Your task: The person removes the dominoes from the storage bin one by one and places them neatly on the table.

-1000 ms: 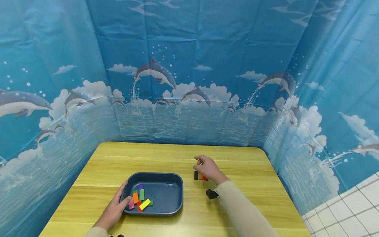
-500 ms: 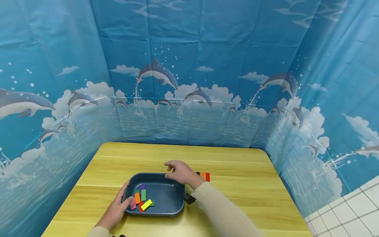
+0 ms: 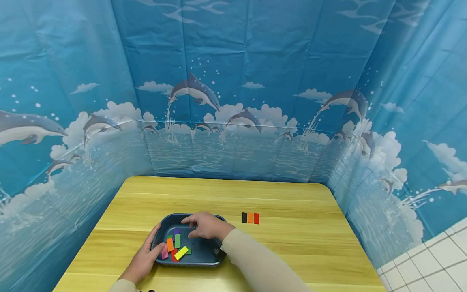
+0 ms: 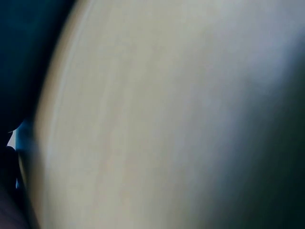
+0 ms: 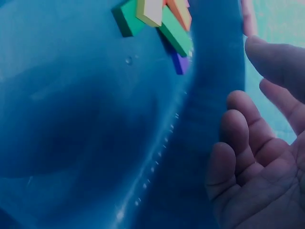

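A dark blue tray (image 3: 204, 258) stands on the table, and my left hand (image 3: 141, 259) grips its left rim with the thumb inside. Heaped in its left half are several coloured blocks, among them a yellow block (image 3: 181, 253), an orange block (image 3: 170, 245), a green block (image 3: 177, 241), a purple block (image 3: 176, 231) and a pink block (image 3: 165, 253). Over the tray hovers my right hand (image 3: 207, 226), index finger and thumb apart, the other fingers bent, holding nothing. In the right wrist view the purple block (image 5: 180, 64) lies apart from the fingertips. The left wrist view is blurred.
Right of the tray, a black block (image 3: 244, 217), a second orange block (image 3: 250, 217) and a red block (image 3: 257, 219) lie side by side on the yellow wooden table (image 3: 299, 235). A dolphin-printed curtain (image 3: 233, 150) encloses the table's back and sides.
My right hand has moved left, from the row of three blocks to over the tray, uncovering that row. The left hand stays on the tray's rim.
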`<state>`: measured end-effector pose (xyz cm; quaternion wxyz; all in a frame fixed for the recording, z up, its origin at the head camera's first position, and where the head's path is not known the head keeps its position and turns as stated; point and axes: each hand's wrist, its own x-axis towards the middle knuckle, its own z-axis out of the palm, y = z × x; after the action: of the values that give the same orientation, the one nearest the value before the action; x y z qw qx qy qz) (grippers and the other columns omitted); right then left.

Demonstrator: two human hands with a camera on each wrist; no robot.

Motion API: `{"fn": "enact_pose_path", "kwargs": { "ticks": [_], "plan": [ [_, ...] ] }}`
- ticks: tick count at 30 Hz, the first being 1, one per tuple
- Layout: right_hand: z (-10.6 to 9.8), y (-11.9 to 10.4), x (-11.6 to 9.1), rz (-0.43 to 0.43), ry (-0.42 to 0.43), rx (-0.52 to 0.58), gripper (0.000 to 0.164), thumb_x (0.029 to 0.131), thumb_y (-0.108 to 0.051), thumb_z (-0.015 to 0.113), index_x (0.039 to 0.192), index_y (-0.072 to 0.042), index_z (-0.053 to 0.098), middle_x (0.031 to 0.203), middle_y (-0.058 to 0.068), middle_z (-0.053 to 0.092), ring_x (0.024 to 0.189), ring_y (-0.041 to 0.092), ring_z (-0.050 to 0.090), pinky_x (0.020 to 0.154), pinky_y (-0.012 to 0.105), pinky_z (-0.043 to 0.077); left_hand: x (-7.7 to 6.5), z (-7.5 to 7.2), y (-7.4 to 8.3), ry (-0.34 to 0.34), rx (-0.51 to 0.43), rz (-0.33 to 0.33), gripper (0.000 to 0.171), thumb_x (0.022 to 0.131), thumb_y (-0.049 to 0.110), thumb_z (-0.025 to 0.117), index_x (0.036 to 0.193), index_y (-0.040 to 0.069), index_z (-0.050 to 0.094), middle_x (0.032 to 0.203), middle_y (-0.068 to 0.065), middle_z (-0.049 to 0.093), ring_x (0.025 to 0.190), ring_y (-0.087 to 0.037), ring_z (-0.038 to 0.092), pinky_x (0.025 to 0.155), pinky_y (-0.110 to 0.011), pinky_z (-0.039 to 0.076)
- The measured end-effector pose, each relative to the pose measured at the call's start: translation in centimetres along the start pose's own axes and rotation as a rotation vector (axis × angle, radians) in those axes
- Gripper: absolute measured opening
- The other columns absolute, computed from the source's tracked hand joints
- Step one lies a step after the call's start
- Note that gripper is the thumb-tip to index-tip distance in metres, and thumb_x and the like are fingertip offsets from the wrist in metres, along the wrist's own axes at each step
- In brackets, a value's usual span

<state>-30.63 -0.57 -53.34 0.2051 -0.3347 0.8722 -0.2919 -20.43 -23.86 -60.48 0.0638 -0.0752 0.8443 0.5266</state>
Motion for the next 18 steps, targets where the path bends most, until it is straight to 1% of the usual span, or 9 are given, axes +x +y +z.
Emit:
{"fn": "enact_pose_path", "kwargs": {
  "ticks": [5, 8, 12, 16, 18],
  "plan": [
    [0.8, 0.1, 0.8, -0.022, -0.069, -0.059, 0.051, 0.079, -0.025, 0.073, 0.127, -0.033, 0.056, 0.104, -0.006, 0.062, 0.074, 0.001, 0.053, 0.061, 0.018, 0.048, 0.2, 0.1, -0.1, -0.004, -0.014, -0.017, 0.062, 0.09, 0.053, 0.049, 0.14, 0.054, 0.013, 0.156, -0.006, 0.012, 0.14, -0.042, 0.014, 0.104, -0.069, 0.014],
    [1.2, 0.3, 1.2, -0.035, -0.095, -0.096, 0.051, 0.078, -0.025, 0.074, 0.126, -0.034, 0.057, 0.099, -0.009, 0.061, 0.074, 0.001, 0.052, 0.062, 0.018, 0.047, 0.3, 0.1, -0.1, -0.003, -0.012, -0.024, 0.062, 0.089, 0.054, 0.049, 0.14, 0.054, 0.013, 0.156, -0.006, 0.012, 0.14, -0.042, 0.014, 0.103, -0.07, 0.014],
    [1.7, 0.7, 1.7, -0.072, -0.136, -0.151, 0.049, 0.078, -0.025, 0.075, 0.123, -0.036, 0.059, 0.09, -0.011, 0.059, 0.071, 0.003, 0.05, 0.062, 0.017, 0.045, 0.3, 0.1, -0.1, 0.001, -0.006, -0.014, 0.061, 0.09, 0.054, 0.049, 0.14, 0.054, 0.013, 0.156, -0.005, 0.012, 0.14, -0.042, 0.014, 0.104, -0.069, 0.014],
    [2.3, 1.2, 2.1, -0.095, -0.184, -0.168, 0.047, 0.077, -0.023, 0.075, 0.121, -0.036, 0.061, 0.084, -0.013, 0.057, 0.07, 0.002, 0.048, 0.062, 0.015, 0.044, 0.4, 0.1, -0.2, -0.001, -0.012, -0.017, 0.061, 0.09, 0.053, 0.049, 0.139, 0.055, 0.013, 0.157, -0.005, 0.01, 0.141, -0.041, 0.012, 0.105, -0.068, 0.013],
    [2.6, 1.4, 2.2, -0.097, -0.204, -0.171, 0.047, 0.077, -0.023, 0.075, 0.12, -0.036, 0.061, 0.084, -0.013, 0.057, 0.071, 0.002, 0.048, 0.063, 0.015, 0.045, 0.4, 0.2, -0.2, -0.003, -0.015, -0.023, 0.061, 0.09, 0.052, 0.049, 0.139, 0.056, 0.013, 0.157, -0.004, 0.01, 0.141, -0.041, 0.012, 0.105, -0.068, 0.013]
  ]
}}
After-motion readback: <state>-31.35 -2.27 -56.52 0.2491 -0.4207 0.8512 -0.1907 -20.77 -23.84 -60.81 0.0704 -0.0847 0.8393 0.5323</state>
